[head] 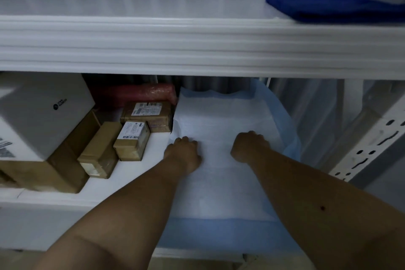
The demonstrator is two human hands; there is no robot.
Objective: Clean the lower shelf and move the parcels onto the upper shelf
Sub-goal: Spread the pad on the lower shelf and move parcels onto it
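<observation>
Left hand: we see our left hand (183, 151) resting knuckles-up on the white pad (221, 138) near its left edge; the fingers curl under, and we cannot tell whether they pinch the pad.
Right hand: our right hand (248, 146) lies on the same pad to the right, its fingers also curled out of sight, so we cannot tell their grip.
Pad: white with a blue border, it covers the right part of the lower shelf (122, 182) and hangs over the front edge.
Parcels: they crowd the left part of the lower shelf, with a large white box (41, 114) on a brown carton (63, 173), three small brown parcels (132, 140) with labels beside them, and a red wrapped parcel (140, 92) at the back.
Upper shelf: we see the upper shelf (153, 2) carrying only a blue cloth (333, 6), bunched at its right end.
</observation>
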